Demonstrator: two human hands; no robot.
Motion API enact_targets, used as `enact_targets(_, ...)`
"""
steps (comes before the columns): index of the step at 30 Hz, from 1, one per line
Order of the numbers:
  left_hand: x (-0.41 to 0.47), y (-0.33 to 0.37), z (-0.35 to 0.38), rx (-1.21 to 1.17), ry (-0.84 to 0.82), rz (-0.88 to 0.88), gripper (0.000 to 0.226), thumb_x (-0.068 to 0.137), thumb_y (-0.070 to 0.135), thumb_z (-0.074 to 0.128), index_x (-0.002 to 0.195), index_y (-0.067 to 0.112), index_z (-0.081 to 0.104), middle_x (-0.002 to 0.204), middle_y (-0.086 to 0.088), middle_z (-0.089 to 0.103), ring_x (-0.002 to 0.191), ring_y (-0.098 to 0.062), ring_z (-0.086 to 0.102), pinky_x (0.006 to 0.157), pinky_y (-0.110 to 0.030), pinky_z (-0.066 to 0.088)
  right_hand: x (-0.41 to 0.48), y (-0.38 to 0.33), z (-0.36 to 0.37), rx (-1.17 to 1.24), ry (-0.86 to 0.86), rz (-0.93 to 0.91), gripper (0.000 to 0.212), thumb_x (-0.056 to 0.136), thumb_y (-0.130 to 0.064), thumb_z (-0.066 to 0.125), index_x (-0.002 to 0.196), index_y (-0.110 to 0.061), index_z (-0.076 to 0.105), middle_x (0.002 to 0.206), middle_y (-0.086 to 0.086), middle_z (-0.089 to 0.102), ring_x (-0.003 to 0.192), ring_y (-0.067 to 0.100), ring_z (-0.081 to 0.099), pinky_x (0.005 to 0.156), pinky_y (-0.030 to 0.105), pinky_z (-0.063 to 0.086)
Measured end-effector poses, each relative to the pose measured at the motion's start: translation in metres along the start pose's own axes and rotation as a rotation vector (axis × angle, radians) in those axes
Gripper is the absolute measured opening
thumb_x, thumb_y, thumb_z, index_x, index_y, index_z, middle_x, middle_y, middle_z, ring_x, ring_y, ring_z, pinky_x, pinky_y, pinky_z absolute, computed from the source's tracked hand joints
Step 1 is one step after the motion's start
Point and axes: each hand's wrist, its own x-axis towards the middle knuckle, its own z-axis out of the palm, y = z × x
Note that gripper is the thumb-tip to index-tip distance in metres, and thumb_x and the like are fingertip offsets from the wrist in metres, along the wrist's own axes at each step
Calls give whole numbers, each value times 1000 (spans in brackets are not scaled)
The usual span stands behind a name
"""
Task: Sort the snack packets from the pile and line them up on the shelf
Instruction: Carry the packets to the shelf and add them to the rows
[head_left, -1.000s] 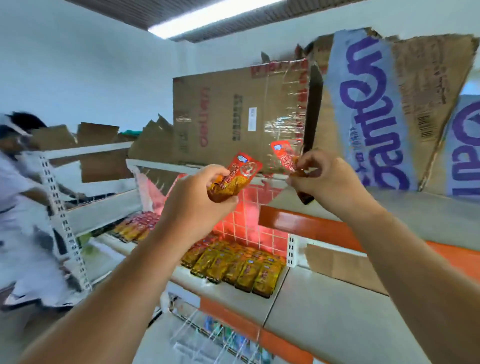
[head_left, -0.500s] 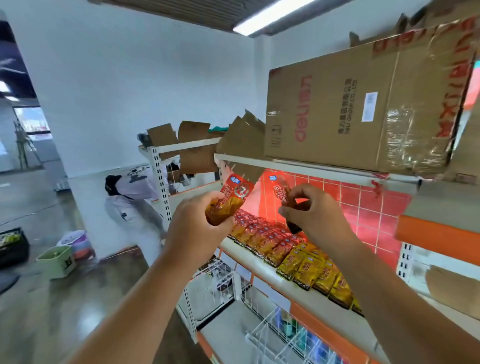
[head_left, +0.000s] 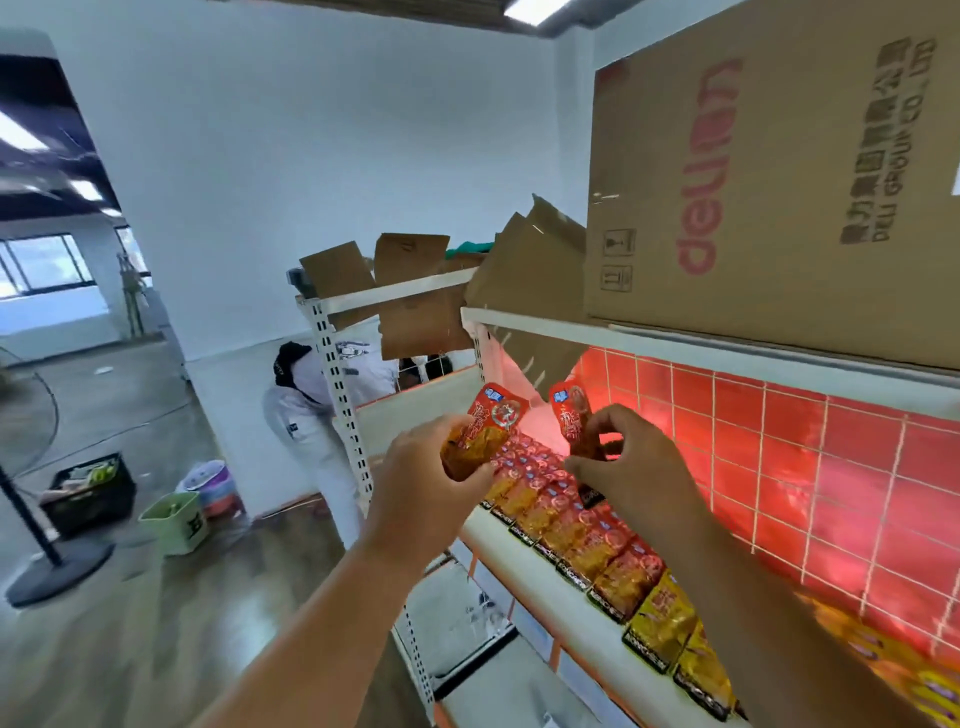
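Above the shelf (head_left: 498, 535) edge, your left hand (head_left: 415, 486) grips one packet (head_left: 480, 434), right hand (head_left: 631, 475) pinches another (head_left: 571, 415); open floor (head_left: 156, 597) to the L.

- The big brown cardboard box (head_left: 779, 182) has the brand word "deli" in large pink letters, turned sideways.
- Small dark letters on the same box read "DELI GROUP CO., LTD", next to a line of Chinese signs.
- Its narrow side shows two little square picture signs, and one looks like a glass.
- The shiny red and orange left snack packet (head_left: 485, 434) and the right snack packet (head_left: 571, 415) each have a blue badge and Chinese writing, too blurred to read.
- The row of red and gold packets (head_left: 597, 545) has black strips with white letters, too small to read.
- The pale green plastic bin (head_left: 174, 522) has one dark sign on its side.
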Motion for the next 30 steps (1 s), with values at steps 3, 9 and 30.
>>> enact_targets(3, 29, -13, 25, -8, 0, -18, 47, 79, 47, 74, 123, 33, 68, 102, 17, 68, 99, -10, 63, 87, -43, 56, 33, 19, 9, 5, -32, 40, 25, 81, -22, 85, 88, -26, 61, 90, 4, 68, 70, 16, 70, 60, 37, 62)
enact_targets(9, 60, -47, 73, -68, -22, -61, 47, 78, 50, 70, 122, 33, 67, 102, 17, 69, 97, -8, 65, 86, -40, 58, 76, 54, 25, -107, -36, 38, 28, 79, -32, 85, 88, -28, 59, 93, -1, 67, 75, 16, 68, 55, 25, 49)
enact_targets(30, 113, -213, 205, 6, -301, -145, 64, 83, 48, 76, 140, 26, 58, 126, 2, 62, 119, -21, 52, 102, -40, 48, 114, 163, 119, -461, -44, 286, 34, 74, -43, 83, 82, -30, 53, 95, -9, 53, 81, 6, 51, 71, 32, 48)
